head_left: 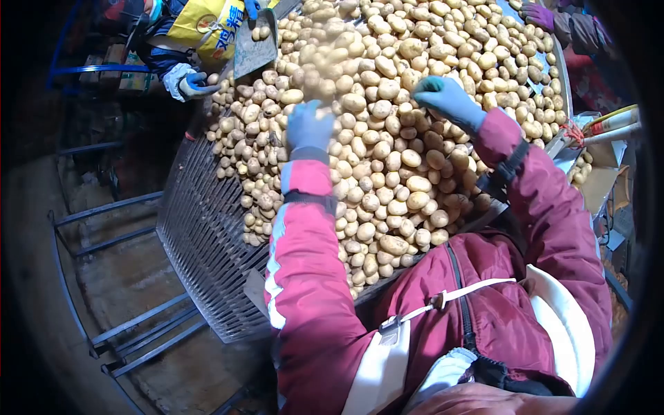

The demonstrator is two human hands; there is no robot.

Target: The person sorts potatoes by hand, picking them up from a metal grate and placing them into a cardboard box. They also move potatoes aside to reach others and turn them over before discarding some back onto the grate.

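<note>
A deep pile of pale yellow potatoes [408,104] covers a slatted metal sorting table [200,235]. My left hand [308,126], in a blue glove, lies flat on the potatoes near the pile's middle, fingers spread, with blurred potatoes just beyond it. My right hand [448,99], in a teal-blue glove, is curled down over potatoes to the right; whether it grips one is hidden. Both arms wear maroon sleeves with black straps.
A co-worker at the far left holds a metal scoop [254,43] with potatoes on it, gloved hand [188,84] at the table's edge. Another person's purple-gloved hand [538,14] is at the far right. Blue metal frames [131,325] stand on the floor at left.
</note>
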